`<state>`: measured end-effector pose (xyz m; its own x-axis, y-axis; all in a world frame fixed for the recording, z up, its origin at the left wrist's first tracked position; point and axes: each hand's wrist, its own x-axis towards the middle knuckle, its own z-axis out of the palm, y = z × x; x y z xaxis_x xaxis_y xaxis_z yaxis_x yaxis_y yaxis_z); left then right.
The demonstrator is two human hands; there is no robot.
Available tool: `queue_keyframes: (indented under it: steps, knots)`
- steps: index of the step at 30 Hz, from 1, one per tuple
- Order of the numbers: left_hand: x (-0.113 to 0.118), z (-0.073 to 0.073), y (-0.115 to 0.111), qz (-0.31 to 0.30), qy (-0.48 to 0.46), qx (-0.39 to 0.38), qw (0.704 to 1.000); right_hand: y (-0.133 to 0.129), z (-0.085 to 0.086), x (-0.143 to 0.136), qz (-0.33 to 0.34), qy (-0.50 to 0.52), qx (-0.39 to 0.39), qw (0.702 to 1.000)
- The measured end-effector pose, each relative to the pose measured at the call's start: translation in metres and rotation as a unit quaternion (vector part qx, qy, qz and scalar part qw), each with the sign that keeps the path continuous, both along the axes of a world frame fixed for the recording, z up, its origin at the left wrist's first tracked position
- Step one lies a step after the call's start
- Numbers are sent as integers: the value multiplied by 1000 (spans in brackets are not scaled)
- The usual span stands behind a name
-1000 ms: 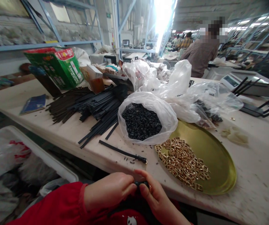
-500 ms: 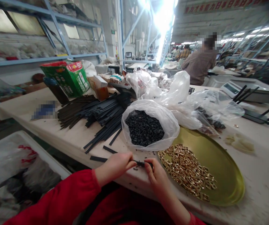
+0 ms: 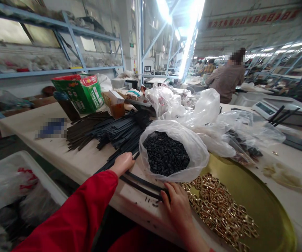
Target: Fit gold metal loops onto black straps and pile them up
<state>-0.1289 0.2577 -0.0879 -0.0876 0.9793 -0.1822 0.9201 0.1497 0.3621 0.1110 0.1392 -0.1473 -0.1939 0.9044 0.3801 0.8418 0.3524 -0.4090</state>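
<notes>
My left hand [image 3: 124,163] is closed on a black strip at the near edge of the strip pile [image 3: 122,131]. Two black strips [image 3: 143,182] run from around it toward my right hand [image 3: 176,199], whose fingers are closed round their right ends, at the left rim of the gold tray. Between and beyond my hands sits an open white plastic bag [image 3: 199,162] full of small black loops [image 3: 166,154]. Gold-coloured metal buckles [image 3: 219,206] lie heaped in the gold tray [image 3: 266,199]. A few tiny black pieces [image 3: 151,201] are on the table below the strips.
A green and red box [image 3: 84,94], a small carton [image 3: 114,101] and clear plastic bags [image 3: 206,105] stand along the back. A scale [image 3: 265,109] is at the back right. A white bin [image 3: 39,175] is at the lower left. A person [image 3: 226,78] is farther off.
My left hand has moved away from my right, up and left to the strip pile. Long strips now span the gap between my hands. The view has shifted slightly.
</notes>
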Motion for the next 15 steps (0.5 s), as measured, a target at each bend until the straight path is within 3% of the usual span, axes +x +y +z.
queue_keyframes:
  steps: [5, 9, 12, 15]
  knots:
    - [-11, 34, -2, 54, -160, -10, 986, 0, 3, -1, -2, 7, 8, 1000]
    - [-5, 58, -45, 48, -337, -68, 938, -5, 8, -1, -4, 24, 39, 999]
    - [22, 52, -91, 35, -434, -105, 894, -17, 20, -4, 18, 46, 65, 997]
    - [56, 33, -125, 39, -506, -92, 857, -33, 34, -10, 71, 75, -3, 995]
